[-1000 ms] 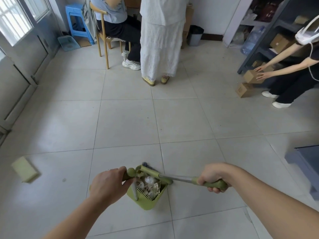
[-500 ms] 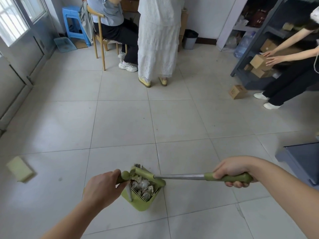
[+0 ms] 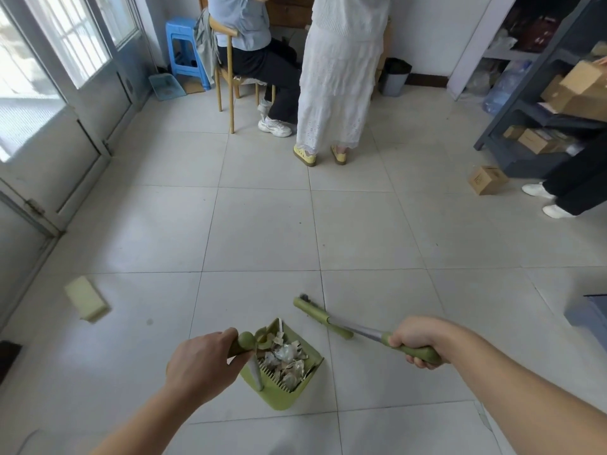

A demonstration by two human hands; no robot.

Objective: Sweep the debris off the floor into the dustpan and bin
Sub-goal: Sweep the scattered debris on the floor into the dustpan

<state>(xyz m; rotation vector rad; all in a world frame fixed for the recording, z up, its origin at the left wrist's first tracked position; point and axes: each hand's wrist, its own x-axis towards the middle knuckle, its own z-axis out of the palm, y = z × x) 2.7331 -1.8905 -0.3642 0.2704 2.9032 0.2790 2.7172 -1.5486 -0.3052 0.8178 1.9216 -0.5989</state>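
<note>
My left hand grips the green handle of the dustpan, which hangs low in the middle of the view. Crumpled paper debris fills the pan. My right hand holds the green grip of the broom; its metal shaft runs up and left to the green head, which sits to the right of the dustpan, apart from it. A grey bin with a dark liner stands by the far wall.
A pale yellow block lies on the tiles at left. A seated person on a wooden chair and a standing person in a white skirt are ahead. Another person stands by grey shelves at right, with a cardboard box on the floor. Doors line the left.
The broom head has come out of the dustpan and swung to its right. My right hand shifted right with it. The view has tilted up toward the far wall.
</note>
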